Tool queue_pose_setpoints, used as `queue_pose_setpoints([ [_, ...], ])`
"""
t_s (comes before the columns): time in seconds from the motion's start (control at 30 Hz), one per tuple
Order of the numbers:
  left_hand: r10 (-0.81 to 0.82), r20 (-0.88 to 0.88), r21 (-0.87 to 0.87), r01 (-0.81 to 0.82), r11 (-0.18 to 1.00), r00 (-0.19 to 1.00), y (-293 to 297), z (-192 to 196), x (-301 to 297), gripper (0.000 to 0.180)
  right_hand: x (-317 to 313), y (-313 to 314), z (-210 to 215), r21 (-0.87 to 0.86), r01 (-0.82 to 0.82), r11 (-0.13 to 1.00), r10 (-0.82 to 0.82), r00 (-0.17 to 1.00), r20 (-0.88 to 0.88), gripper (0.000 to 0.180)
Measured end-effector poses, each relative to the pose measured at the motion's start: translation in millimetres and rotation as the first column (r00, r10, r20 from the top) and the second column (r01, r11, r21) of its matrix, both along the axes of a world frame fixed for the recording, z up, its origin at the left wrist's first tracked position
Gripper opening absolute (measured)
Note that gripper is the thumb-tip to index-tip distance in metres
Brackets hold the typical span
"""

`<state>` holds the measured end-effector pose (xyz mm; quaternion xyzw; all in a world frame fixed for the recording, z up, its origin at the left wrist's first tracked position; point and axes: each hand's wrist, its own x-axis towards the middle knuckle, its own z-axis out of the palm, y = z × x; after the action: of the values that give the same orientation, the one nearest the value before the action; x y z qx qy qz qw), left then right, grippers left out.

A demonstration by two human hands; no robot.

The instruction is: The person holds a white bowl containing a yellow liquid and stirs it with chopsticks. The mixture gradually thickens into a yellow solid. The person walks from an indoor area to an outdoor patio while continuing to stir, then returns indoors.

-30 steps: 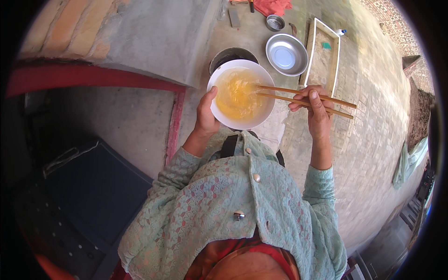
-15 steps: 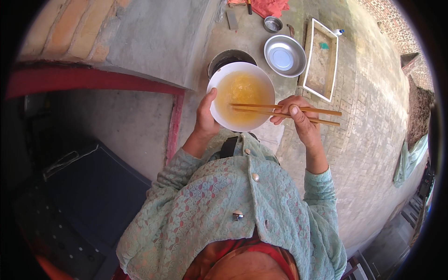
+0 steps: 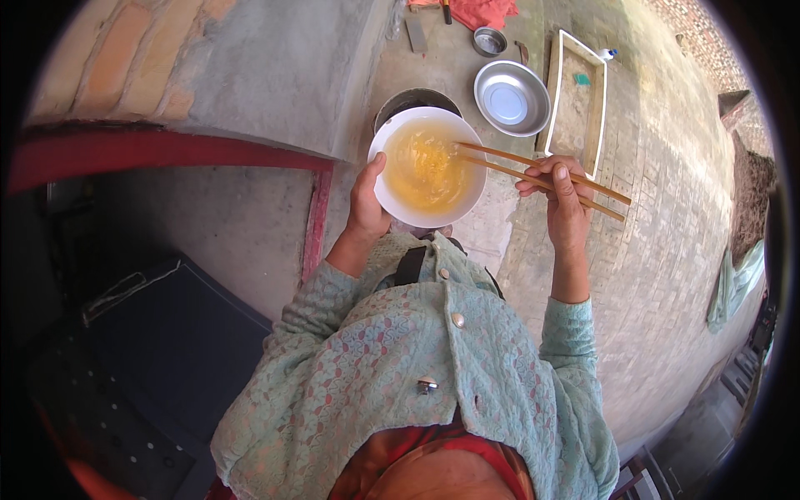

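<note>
My left hand grips the left rim of a white bowl, its thumb over the edge and the other fingers hidden beneath. Inside, a yellow liquid that looks like beaten egg swirls, with froth at its middle. A pair of wooden chopsticks is pinched in my right hand, to the right of the bowl. Their tips, slightly apart, reach over the right side of the bowl at the liquid's edge. The bowl is held up in front of my body and partly covers a dark pot behind it.
A wide metal basin and a small metal bowl stand on the ground beyond. Right of them lies a white-framed tray. Red cloth lies at the far edge. A grey wall rises on the left.
My right hand has moved right and slightly away from me, drawing the chopstick tips from the bowl's middle to its right side. The bowl has shifted slightly; the liquid still swirls.
</note>
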<state>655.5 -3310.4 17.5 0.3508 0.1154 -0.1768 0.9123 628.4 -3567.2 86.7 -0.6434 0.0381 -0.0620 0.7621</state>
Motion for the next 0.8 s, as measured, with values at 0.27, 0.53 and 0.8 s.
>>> queue_pose_setpoints([
  [0.27,0.038,-0.022,0.048,-0.037,0.998,0.999,5.0,-18.8,15.0,0.039,-30.6,5.2,-27.7,0.054,0.03,0.998,-0.026,0.997,-0.067,0.031],
  [0.53,0.118,-0.08,0.119,-0.108,0.987,0.99,-1.7,-32.1,26.4,0.038,-46.7,-2.3,-70.1,0.355,0.22,0.908,-0.163,0.969,-0.185,0.029],
  [0.8,0.114,-0.096,0.178,-0.096,0.979,0.989,1.5,-58.8,48.1,0.04,-75.7,-6.0,-86.4,0.568,0.363,0.738,-0.274,0.932,-0.239,0.027],
])
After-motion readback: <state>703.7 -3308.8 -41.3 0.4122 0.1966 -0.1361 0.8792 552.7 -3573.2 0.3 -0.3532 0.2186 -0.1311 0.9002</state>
